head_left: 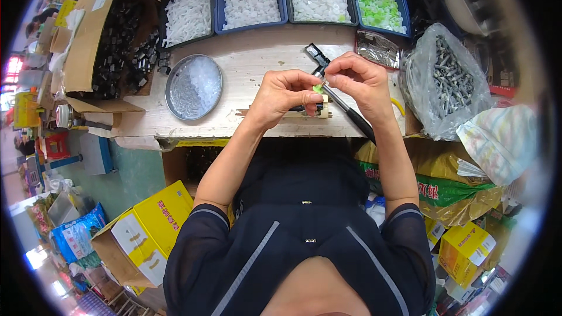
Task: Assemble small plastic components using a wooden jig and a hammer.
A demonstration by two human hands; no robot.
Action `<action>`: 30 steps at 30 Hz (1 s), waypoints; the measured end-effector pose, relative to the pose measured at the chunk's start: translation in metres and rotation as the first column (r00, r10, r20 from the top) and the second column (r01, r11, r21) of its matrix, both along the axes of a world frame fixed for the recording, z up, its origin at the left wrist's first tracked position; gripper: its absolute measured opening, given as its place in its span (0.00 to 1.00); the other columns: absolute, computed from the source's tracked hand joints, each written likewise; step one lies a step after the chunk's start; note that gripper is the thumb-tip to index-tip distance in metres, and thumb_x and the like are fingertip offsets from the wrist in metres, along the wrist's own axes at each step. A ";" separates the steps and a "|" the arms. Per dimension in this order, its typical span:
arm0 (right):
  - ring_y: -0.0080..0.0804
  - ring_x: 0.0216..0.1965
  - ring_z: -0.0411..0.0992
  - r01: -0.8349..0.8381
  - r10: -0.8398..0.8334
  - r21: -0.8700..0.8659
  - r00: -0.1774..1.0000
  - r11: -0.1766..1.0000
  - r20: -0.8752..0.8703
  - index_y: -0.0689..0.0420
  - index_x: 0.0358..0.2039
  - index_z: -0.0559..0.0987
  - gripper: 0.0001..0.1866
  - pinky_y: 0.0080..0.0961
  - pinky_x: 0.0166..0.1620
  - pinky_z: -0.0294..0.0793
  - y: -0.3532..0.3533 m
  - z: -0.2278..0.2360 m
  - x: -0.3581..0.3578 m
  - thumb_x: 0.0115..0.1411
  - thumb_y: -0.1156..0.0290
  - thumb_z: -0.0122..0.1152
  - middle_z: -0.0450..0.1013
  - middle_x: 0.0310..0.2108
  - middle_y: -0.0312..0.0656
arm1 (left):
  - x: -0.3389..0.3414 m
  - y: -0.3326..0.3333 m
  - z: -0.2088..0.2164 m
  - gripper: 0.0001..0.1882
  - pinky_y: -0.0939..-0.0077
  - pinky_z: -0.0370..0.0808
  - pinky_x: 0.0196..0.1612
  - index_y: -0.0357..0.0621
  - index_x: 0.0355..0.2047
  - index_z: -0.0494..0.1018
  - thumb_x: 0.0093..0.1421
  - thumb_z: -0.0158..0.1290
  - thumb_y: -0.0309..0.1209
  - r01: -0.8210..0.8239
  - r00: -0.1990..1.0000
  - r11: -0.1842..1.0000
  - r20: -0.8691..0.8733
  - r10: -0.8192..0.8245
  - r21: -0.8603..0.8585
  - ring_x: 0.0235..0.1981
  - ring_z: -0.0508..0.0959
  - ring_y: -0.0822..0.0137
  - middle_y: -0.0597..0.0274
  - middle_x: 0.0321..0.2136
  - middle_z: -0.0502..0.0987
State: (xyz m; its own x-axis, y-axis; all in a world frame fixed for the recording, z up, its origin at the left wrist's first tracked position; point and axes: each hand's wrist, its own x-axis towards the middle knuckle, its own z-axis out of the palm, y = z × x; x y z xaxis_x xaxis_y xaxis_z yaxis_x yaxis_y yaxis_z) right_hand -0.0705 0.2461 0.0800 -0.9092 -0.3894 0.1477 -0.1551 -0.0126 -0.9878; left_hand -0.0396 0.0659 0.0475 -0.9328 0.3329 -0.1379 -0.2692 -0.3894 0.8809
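Note:
My left hand is closed, with a small green plastic piece pinched between thumb and fingertips. Right beside it, my right hand has its thumb and forefinger pressed together at the piece; what they grip is too small to name. Below the right hand a tool with a metal shaft and black handle lies slantwise on the table. Beyond the fingers is a black rectangular plastic part. A light wooden block sits under the hands, partly hidden by the left one.
Across the back of the worktable stand bins of white pieces and green-and-white pieces. A round tray of small clear pieces lies left, near a carton of black parts. At right is a plastic bag of metal parts.

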 end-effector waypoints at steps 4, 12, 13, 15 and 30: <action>0.19 0.30 0.68 0.023 -0.018 0.080 0.998 0.997 -0.056 0.64 0.28 0.76 0.04 0.15 0.35 0.67 -0.005 0.001 0.003 0.48 0.80 0.57 0.70 0.27 0.35 | 0.006 0.000 0.003 0.10 0.82 0.73 0.25 0.34 0.34 0.74 0.50 0.58 0.22 -0.064 0.994 0.988 -0.092 0.051 -0.143 0.21 0.75 0.74 0.61 0.22 0.76; 0.19 0.30 0.69 0.139 -0.130 -0.119 0.988 0.983 0.082 0.64 0.29 0.77 0.05 0.14 0.35 0.68 -0.014 -0.013 0.016 0.49 0.82 0.56 0.70 0.29 0.36 | 0.012 -0.001 0.001 0.09 0.84 0.73 0.25 0.34 0.34 0.75 0.50 0.57 0.21 -0.222 0.932 0.927 -0.346 0.110 -0.303 0.21 0.74 0.76 0.62 0.23 0.76; 0.19 0.31 0.69 0.143 -0.133 -0.132 0.988 0.981 0.084 0.64 0.29 0.77 0.05 0.14 0.35 0.68 -0.014 -0.014 0.017 0.50 0.82 0.56 0.70 0.30 0.36 | 0.013 -0.001 0.001 0.09 0.85 0.73 0.26 0.34 0.34 0.75 0.49 0.57 0.19 -0.254 0.901 0.906 -0.423 0.094 -0.339 0.22 0.75 0.75 0.61 0.24 0.77; 0.18 0.31 0.69 0.148 -0.136 -0.146 0.987 0.978 0.087 0.64 0.29 0.77 0.05 0.13 0.36 0.68 -0.014 -0.015 0.018 0.50 0.83 0.56 0.70 0.30 0.35 | 0.012 -0.002 0.002 0.09 0.85 0.73 0.25 0.34 0.33 0.75 0.49 0.57 0.20 -0.280 0.874 0.880 -0.482 0.068 -0.384 0.22 0.76 0.75 0.61 0.24 0.76; 0.19 0.26 0.69 0.132 0.069 -0.393 0.887 0.910 0.457 0.61 0.31 0.77 0.06 0.14 0.30 0.68 -0.014 -0.030 0.025 0.49 0.79 0.61 0.73 0.27 0.36 | 0.026 -0.001 -0.005 0.09 0.83 0.74 0.32 0.36 0.31 0.74 0.47 0.58 0.18 -0.315 0.887 0.909 -0.424 0.180 -0.274 0.28 0.77 0.73 0.61 0.26 0.76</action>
